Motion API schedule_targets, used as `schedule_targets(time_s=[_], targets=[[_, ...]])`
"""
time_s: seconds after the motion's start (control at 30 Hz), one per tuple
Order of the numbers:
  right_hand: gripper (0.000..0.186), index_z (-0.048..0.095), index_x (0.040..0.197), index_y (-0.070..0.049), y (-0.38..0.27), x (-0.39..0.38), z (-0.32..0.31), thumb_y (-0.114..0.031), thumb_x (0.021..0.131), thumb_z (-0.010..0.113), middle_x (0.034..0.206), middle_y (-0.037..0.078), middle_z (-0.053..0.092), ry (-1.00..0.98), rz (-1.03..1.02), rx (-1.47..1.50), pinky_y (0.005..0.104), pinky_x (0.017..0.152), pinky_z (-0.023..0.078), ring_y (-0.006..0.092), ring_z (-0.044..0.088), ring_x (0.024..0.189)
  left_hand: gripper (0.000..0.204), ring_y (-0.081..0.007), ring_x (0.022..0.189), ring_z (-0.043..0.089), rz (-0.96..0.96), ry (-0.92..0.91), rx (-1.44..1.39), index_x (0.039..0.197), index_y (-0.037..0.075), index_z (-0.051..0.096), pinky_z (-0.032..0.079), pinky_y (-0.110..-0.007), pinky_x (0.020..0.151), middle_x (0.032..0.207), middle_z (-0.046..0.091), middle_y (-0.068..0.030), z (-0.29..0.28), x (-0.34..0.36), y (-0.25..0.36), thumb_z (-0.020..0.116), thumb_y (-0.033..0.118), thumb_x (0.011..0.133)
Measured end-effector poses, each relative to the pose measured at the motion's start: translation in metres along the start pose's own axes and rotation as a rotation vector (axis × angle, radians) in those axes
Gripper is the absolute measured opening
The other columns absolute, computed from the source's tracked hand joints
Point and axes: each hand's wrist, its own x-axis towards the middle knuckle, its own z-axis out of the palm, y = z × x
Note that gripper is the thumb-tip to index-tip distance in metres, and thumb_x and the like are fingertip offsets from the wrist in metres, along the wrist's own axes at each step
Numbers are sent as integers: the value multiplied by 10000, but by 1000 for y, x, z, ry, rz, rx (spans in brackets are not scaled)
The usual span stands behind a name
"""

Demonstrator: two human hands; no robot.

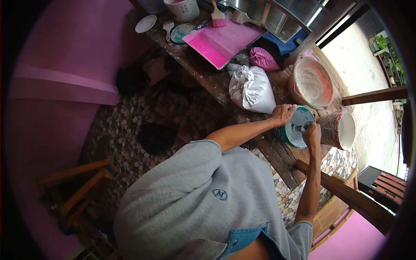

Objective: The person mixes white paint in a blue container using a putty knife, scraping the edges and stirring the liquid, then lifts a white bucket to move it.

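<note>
Close quarters at a round teal bucket [286,138] of pale mix

Bare planks of the worn brown wooden table [274,155] show between it and my body. My left hand [284,115] lies on its rim, fingers loosely bent; whether they grip, I can't tell. My right fist [312,133] wraps a grey tool [297,128] inside. A crumpled white sack [255,90] and red-marked white bucket [330,129] crowd either side.

The tool [297,128] — partly hidden by the right hand [312,134]; far bucket [183,11] — cropped.
</note>
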Motion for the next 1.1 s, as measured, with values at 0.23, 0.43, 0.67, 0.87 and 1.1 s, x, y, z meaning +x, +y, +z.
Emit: schedule_targets(time_s=[0.23, 0.43, 0.67, 0.87, 1.1], targets=[[142, 622, 803, 29, 39, -37, 24, -41, 693, 566, 852, 245, 618, -89, 78, 12, 471, 761, 472, 411, 590, 843, 529, -377, 985, 605, 92, -62, -67, 1020, -8, 650, 468, -404, 863, 1041, 625, -243, 35, -4, 1, 518, 485, 882], [176, 617, 848, 14, 13, -47, -8, -27, 701, 529, 884, 231, 615, 42, 127, -2, 472, 787, 474, 394, 597, 894, 493, -263, 952, 641, 81, -84, -110, 1082, -1, 635, 474, -330, 837, 1012, 666, -183, 17, -15, 14, 527, 446, 903], [150, 628, 797, 4, 18, -92, 25, -65, 693, 545, 829, 243, 628, 29, 231, 29, 454, 780, 491, 394, 613, 847, 511, -299, 902, 647, 151, -175, -103, 1052, -14, 642, 478, -347, 816, 974, 665, -196, 31, -17, 22, 531, 460, 898], [150, 639, 784, 18, 15, -82, 8, -56, 668, 578, 801, 243, 629, 113, 315, 223, 442, 779, 496, 404, 620, 818, 506, -285, 952, 640, 193, -229, -100, 1082, -18, 638, 470, -331, 851, 1019, 660, -201, 36, -27, 30, 544, 444, 897], [151, 642, 811, 33, 21, -102, 24, -61, 701, 599, 839, 241, 628, 148, 287, 80, 443, 787, 483, 381, 611, 870, 520, -264, 931, 644, 236, -282, -113, 1064, -27, 644, 474, -329, 844, 991, 669, -193, 41, -31, 43, 556, 454, 887]])
